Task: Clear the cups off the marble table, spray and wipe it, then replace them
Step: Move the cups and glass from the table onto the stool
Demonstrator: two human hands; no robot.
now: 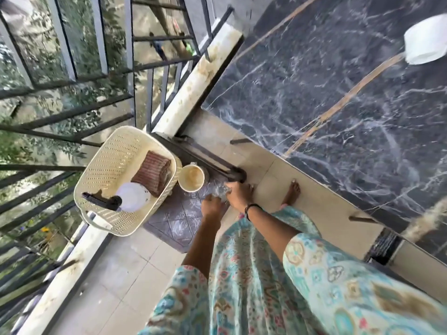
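Down on the floor mat point(179, 223), both hands reach low, arms straight, onto something clear and blurred; whether the fingers grip it I cannot tell. Right hand point(238, 193) leads, left hand point(212, 206) trails. Just beyond the fingers stands a cup point(192, 177), then the basket point(113, 165). Another cup point(427, 43) sits on the table point(338, 97).

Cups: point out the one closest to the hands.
The cream cup on the floor beside the basket; the white cup sits far off on the marble table.

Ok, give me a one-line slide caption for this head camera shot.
Both hands lower a clear glass to the floor mat beside a cream cup and basket; white cup remains on marble table.
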